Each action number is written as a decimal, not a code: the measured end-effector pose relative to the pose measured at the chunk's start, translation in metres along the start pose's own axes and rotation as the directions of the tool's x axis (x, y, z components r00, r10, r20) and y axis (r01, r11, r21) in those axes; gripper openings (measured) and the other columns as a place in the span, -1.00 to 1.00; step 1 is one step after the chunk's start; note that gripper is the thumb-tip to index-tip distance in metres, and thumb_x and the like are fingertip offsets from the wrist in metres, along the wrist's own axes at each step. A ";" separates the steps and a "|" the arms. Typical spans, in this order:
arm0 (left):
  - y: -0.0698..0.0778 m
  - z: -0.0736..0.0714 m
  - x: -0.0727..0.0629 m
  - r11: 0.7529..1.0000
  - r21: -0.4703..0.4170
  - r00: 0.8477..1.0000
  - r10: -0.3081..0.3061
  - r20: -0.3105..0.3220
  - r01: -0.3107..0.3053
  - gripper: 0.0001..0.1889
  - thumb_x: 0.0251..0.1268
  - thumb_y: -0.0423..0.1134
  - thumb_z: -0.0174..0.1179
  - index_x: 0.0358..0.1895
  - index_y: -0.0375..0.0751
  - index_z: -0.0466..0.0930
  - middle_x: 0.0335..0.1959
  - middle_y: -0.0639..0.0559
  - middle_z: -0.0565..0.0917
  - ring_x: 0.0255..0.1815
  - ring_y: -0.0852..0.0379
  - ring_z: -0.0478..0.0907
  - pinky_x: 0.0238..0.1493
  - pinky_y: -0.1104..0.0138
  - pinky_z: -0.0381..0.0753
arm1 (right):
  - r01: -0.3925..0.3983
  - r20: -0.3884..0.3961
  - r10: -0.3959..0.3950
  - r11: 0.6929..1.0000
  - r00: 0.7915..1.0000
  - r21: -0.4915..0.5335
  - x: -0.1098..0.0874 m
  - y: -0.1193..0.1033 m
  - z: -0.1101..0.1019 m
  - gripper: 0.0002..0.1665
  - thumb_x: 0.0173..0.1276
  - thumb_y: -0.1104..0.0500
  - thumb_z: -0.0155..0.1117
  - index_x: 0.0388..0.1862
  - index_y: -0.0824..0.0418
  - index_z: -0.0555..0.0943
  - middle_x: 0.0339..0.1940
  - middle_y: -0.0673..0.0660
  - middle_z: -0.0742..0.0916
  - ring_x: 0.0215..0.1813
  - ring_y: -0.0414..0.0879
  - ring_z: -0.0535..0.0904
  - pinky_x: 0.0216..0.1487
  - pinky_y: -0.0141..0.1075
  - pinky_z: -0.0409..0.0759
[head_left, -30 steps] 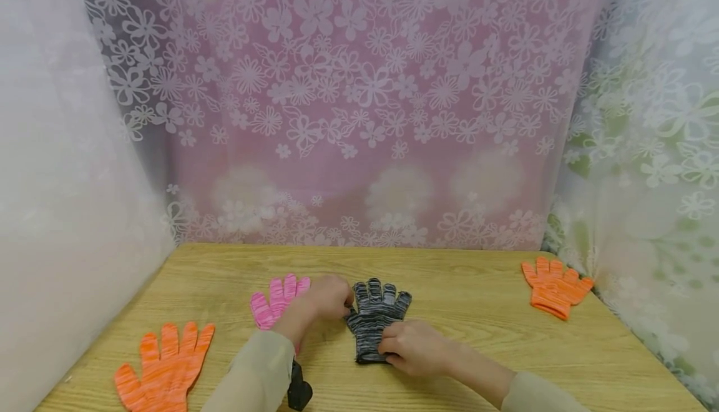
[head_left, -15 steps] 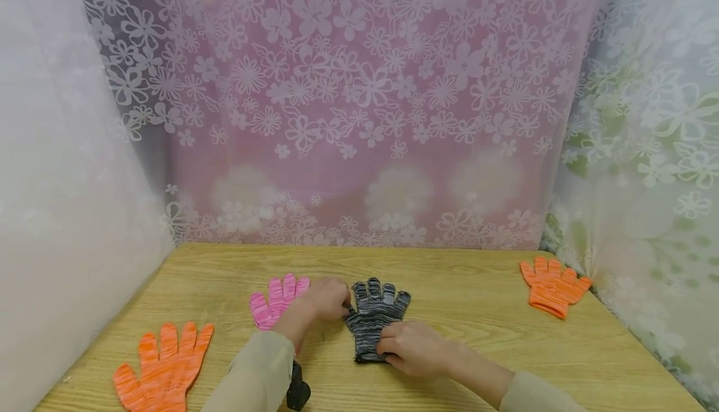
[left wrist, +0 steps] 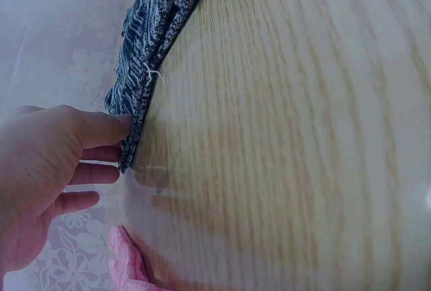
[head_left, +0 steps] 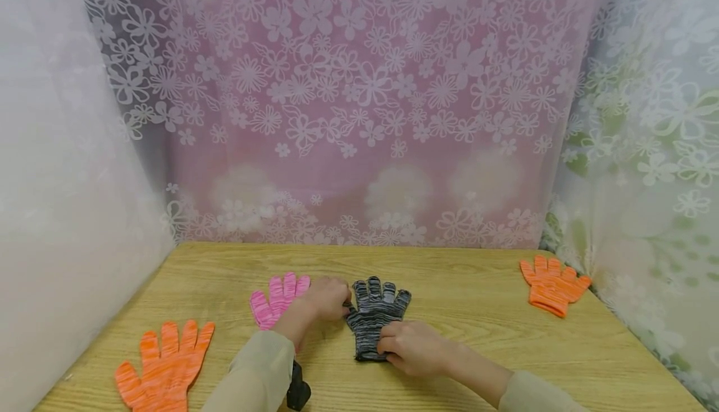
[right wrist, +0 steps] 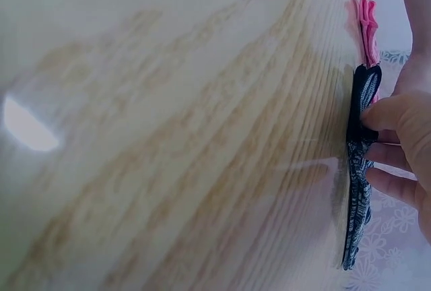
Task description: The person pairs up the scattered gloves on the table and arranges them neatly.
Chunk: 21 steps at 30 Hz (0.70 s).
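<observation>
A black-and-grey knit glove (head_left: 375, 318) lies flat on the wooden table, its fingers pointing away from me. At its left edge, my left hand (head_left: 327, 298) pinches the tip of the glove's thumb; the left wrist view shows my thumb (left wrist: 108, 128) on top of the knit. My right hand (head_left: 417, 346) pinches the right side near the cuff, and in the right wrist view its thumb (right wrist: 384, 116) presses on the dark cuff. Partly hidden behind my left forearm lies a pink glove (head_left: 275, 303).
One orange glove (head_left: 168, 365) rests at the table's front left, cut off by the frame. Another orange glove (head_left: 553, 287) lies near the far right corner. Flower-printed curtains (head_left: 359, 106) close in the table (head_left: 466, 287) at the back and sides.
</observation>
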<state>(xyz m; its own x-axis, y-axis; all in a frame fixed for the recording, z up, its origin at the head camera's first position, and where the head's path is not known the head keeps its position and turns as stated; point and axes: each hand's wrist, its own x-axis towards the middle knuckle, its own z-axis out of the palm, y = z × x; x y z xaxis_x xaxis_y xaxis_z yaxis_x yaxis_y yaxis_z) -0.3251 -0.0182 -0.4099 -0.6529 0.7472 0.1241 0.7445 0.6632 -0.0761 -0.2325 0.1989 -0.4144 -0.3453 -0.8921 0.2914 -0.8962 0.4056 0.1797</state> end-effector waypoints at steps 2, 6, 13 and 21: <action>0.000 0.000 0.000 1.000 0.002 1.000 0.002 -0.001 -0.002 -0.91 0.07 -0.14 0.31 -0.43 -0.05 0.67 -0.44 0.17 0.55 -0.35 0.17 0.53 -0.18 0.27 0.47 | -0.003 0.004 0.003 1.000 1.000 0.004 0.000 0.000 0.001 -0.84 0.04 0.26 0.37 -0.36 0.08 0.63 -0.38 -0.10 0.59 -0.32 -0.32 0.52 -0.27 -0.53 0.45; 0.001 0.001 -0.001 1.000 0.007 1.000 0.006 0.002 -0.006 -0.90 0.07 -0.13 0.30 -0.44 -0.04 0.66 -0.46 0.17 0.53 -0.37 0.18 0.51 -0.21 0.29 0.46 | -0.009 0.015 0.009 1.000 1.000 0.009 -0.001 0.000 0.003 -0.84 0.05 0.25 0.36 -0.36 0.07 0.62 -0.37 -0.10 0.58 -0.32 -0.32 0.51 -0.28 -0.53 0.45; 0.002 0.000 0.000 1.000 0.023 1.000 -0.012 0.015 0.012 -0.90 0.12 -0.11 0.28 -0.43 -0.03 0.63 -0.47 0.17 0.50 -0.39 0.19 0.49 -0.25 0.33 0.47 | -0.010 0.015 0.009 1.000 1.000 0.009 -0.001 0.002 0.003 -0.83 0.05 0.24 0.36 -0.35 0.07 0.60 -0.36 -0.10 0.57 -0.32 -0.31 0.50 -0.29 -0.52 0.44; 0.003 0.000 -0.001 0.999 0.039 1.000 -0.021 0.015 0.021 -0.90 0.13 -0.10 0.27 -0.45 0.00 0.60 -0.48 0.17 0.49 -0.40 0.19 0.49 -0.24 0.29 0.45 | -0.025 0.014 0.024 0.999 1.000 0.043 -0.001 0.001 0.001 -0.85 0.09 0.23 0.35 -0.33 0.08 0.60 -0.35 -0.10 0.57 -0.31 -0.31 0.51 -0.28 -0.53 0.44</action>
<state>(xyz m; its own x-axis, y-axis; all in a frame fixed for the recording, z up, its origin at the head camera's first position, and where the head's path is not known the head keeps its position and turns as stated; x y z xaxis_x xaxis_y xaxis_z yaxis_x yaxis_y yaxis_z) -0.3223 -0.0173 -0.4100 -0.6707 0.7333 0.1112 0.7248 0.6798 -0.1116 -0.2335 0.2000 -0.4153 -0.3706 -0.8848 0.2824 -0.8986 0.4185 0.1319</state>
